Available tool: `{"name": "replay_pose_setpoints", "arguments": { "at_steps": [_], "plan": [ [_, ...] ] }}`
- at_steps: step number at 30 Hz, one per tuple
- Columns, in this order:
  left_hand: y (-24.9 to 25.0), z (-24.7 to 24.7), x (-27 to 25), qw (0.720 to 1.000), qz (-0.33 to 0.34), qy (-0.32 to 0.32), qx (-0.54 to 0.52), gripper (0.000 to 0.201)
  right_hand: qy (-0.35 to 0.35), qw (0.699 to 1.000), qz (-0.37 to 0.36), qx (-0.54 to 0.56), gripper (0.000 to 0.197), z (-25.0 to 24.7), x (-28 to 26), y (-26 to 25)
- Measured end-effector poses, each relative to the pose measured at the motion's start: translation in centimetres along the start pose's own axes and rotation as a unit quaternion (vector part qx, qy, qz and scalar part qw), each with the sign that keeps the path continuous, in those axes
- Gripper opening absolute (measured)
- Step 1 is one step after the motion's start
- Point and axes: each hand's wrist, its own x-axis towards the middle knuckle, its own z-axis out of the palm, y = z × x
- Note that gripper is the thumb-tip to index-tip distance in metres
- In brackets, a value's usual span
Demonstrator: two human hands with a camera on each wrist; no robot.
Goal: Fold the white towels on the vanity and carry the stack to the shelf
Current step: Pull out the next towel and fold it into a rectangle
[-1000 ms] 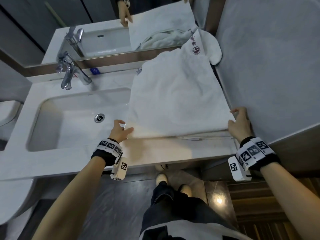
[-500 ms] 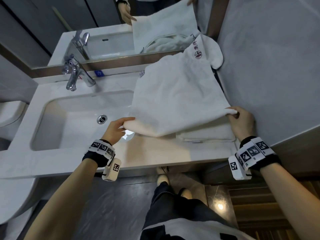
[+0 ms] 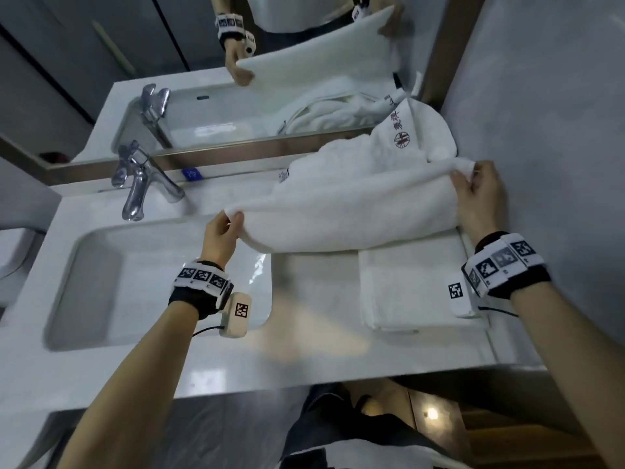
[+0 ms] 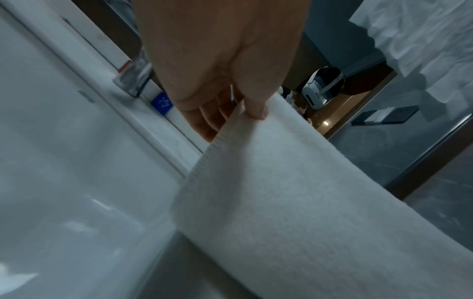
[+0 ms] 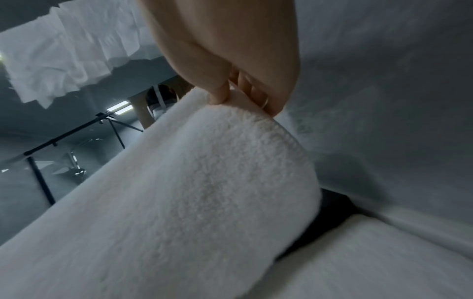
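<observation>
A white towel point(image 3: 351, 204) is lifted over the right side of the vanity point(image 3: 304, 336), its near edge raised and rolled toward the mirror. My left hand point(image 3: 221, 236) pinches its left corner; the left wrist view shows thumb and fingers of that hand point(image 4: 245, 113) on the towel point(image 4: 294, 202) hem. My right hand point(image 3: 480, 194) pinches the right corner by the wall, the same hand point(image 5: 238, 97) seen gripping the towel point(image 5: 192, 182) in the right wrist view. A folded white towel point(image 3: 406, 282) lies flat below. The far end with a red logo point(image 3: 402, 138) leans on the mirror.
The sink basin point(image 3: 101, 272) and chrome faucet point(image 3: 138, 184) take up the left of the counter. A mirror point(image 3: 236, 96) runs along the back and a grey wall point(image 3: 548, 130) closes the right side. My legs and the dark floor point(image 3: 203, 434) lie below the counter edge.
Both hands have lifted the towel's near edge off the counter and carried it back toward the mirror. The folded towel beneath has come into view.
</observation>
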Motion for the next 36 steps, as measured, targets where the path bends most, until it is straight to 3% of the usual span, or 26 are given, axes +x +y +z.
{"name": "replay_pose_setpoints", "arguments": {
  "at_steps": [9,15,17,20,22,26,29,34,36],
  "plan": [
    [2.2,2.3,10.2,1.000,-0.010,0.004,0.023,0.008,0.005,0.999,0.026,-0.027,0.029,4.7,9.1,0.6],
    [1.5,4.2,14.5,0.989,-0.022,0.008,0.143,0.027,-0.003,0.996,0.082,-0.038,0.033,7.1,11.7,1.4],
    [0.7,5.3,15.2,0.980,-0.055,-0.006,0.194,0.022,-0.018,0.992,0.114,-0.054,0.035,8.0,11.8,1.8],
    [-0.3,6.7,15.8,0.962,-0.156,-0.057,0.215,0.030,-0.097,0.979,0.151,-0.092,0.032,9.0,11.8,2.5],
    [-0.5,7.3,16.0,0.955,-0.187,-0.074,0.216,0.036,-0.137,0.971,0.162,-0.108,0.027,9.3,11.7,2.7],
    [-0.2,7.1,16.6,0.946,-0.212,-0.109,0.219,0.062,-0.159,0.966,0.168,-0.117,0.051,9.4,11.5,2.4],
    [0.4,6.7,16.8,0.930,-0.239,-0.156,0.232,0.080,-0.170,0.964,0.186,-0.088,0.058,9.2,11.6,2.5],
    [1.4,6.0,16.3,0.899,-0.251,-0.202,0.296,0.079,-0.181,0.960,0.211,-0.023,0.057,9.0,11.4,2.6],
    [1.2,5.8,15.8,0.924,-0.250,-0.193,0.215,0.062,-0.173,0.965,0.196,-0.019,0.061,8.5,11.3,2.6]
  ]
}}
